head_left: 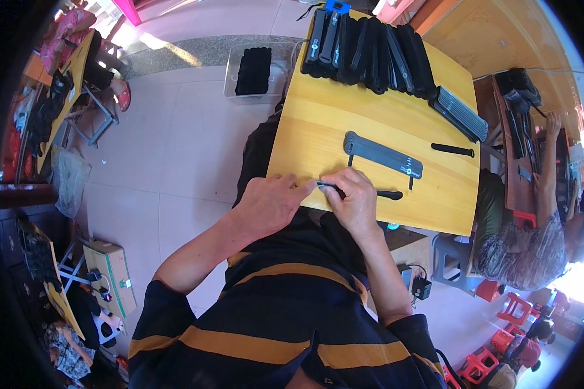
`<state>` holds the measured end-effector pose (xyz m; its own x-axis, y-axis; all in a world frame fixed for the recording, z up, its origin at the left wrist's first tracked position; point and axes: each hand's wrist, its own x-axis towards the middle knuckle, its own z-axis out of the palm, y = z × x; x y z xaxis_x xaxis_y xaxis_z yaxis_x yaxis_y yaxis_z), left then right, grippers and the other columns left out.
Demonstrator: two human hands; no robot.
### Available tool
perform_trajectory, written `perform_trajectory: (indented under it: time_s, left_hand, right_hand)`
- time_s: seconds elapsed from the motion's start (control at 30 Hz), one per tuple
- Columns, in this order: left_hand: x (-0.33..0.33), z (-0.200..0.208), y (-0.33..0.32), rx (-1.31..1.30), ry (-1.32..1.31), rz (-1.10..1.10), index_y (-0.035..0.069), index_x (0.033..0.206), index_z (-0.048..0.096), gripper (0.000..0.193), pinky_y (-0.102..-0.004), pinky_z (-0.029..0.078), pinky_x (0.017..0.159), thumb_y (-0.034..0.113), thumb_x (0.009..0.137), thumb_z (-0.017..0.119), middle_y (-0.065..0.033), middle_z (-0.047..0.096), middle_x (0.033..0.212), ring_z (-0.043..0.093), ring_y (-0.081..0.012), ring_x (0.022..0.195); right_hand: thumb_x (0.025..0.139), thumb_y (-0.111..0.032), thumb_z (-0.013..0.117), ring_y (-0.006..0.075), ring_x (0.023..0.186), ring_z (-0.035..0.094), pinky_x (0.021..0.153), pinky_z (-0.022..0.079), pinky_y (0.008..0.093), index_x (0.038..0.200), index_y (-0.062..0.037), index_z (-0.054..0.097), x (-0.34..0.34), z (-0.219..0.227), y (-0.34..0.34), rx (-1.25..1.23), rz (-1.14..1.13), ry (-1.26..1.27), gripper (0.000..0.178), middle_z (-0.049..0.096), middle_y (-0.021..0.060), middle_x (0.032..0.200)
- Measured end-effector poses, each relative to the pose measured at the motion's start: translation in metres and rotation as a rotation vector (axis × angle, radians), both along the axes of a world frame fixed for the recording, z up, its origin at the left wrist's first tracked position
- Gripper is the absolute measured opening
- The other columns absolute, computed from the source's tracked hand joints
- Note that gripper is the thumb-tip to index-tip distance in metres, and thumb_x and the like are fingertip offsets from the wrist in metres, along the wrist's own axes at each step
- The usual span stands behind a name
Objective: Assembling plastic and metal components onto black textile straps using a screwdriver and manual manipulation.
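At the worktop's near edge, the right hand, back upward, pinched a slim dark strap in closed fingertips, its rounded end jutting right; the left hand, fingertips together, apparently gripped the left end. Farther lay grey strips bearing small white print.

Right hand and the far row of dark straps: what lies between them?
In the head view, a grey strap stack lies on the table between the right hand and the row, with bare tabletop beyond.
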<state>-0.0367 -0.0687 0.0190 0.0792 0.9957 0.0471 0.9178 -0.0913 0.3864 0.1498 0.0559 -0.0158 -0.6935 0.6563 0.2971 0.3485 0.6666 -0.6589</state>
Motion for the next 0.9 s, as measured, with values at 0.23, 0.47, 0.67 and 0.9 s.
perform_trajectory:
  time_s: [0.23, 0.47, 0.67, 0.9]
  left_hand:
    - [-0.002, -0.005, -0.001, 0.021, -0.002, -0.004, 0.016, 0.134, 0.066, 0.038, -0.0416, 0.057, 0.063, 0.014, 0.096, 0.065, -0.0104, 0.067, 0.09, 0.07, -0.0283, 0.078]
    - [0.0, -0.005, -0.002, 0.025, 0.008, -0.004, 0.016, 0.135, 0.066, 0.041, -0.0414, 0.056, 0.061, 0.014, 0.094, 0.067, -0.0095, 0.066, 0.09, 0.07, -0.028, 0.077]
    - [0.003, -0.002, 0.0, 0.064, 0.003, -0.016, 0.015, 0.134, 0.066, 0.041, -0.0411, 0.056, 0.061, 0.013, 0.094, 0.067, -0.0092, 0.066, 0.088, 0.07, -0.0271, 0.077]
    - [0.006, -0.002, 0.003, 0.074, 0.013, -0.03, 0.013, 0.134, 0.066, 0.039, -0.0405, 0.057, 0.063, 0.012, 0.094, 0.066, -0.009, 0.067, 0.089, 0.071, -0.0273, 0.077]
  right_hand:
    - [0.078, -0.012, 0.083, 0.0302, 0.091, 0.068, 0.081, 0.053, 0.0435, 0.092, -0.0086, 0.077, 0.013, 0.006, 0.006, 0.014, -0.07, -0.057, 0.015, 0.071, 0.0072, 0.094]
    - [0.078, -0.01, 0.082, 0.0293, 0.087, 0.068, 0.079, 0.053, 0.0427, 0.09, -0.008, 0.076, 0.014, 0.001, 0.005, 0.028, -0.051, -0.008, 0.013, 0.07, 0.006, 0.089]
    - [0.078, -0.009, 0.082, 0.0291, 0.085, 0.067, 0.077, 0.053, 0.0419, 0.089, -0.0079, 0.076, 0.014, 0.0, 0.005, 0.066, -0.05, 0.009, 0.013, 0.069, 0.0059, 0.087]
    - [0.077, -0.009, 0.082, 0.0293, 0.084, 0.066, 0.076, 0.053, 0.042, 0.089, -0.0087, 0.075, 0.015, -0.002, 0.004, 0.079, -0.05, 0.011, 0.013, 0.068, 0.0058, 0.086]
